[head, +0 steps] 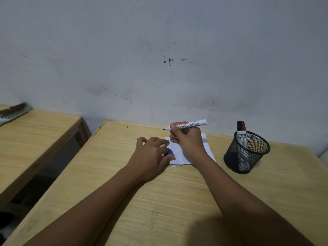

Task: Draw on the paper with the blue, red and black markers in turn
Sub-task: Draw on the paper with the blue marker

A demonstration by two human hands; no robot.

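Right hand (188,142): fingers closed round uncapped marker (188,125), above paper (208,148); left hand (150,157): fingers loosely spread, blue cap (169,153) beneath

— What sort of place is this?

— A plain study room or classroom, by the look of it. Two light wooden desks: the near desk (124,183) stands against a scuffed, stained grey-white wall (159,50), and a second desk (35,132) sits to its left across a narrow gap.

— Anything else that says so?

— A black mesh pen holder (246,153) on the right with capped board markers (241,137) upright in it, and a sheet of white paper (207,144) near the far edge.
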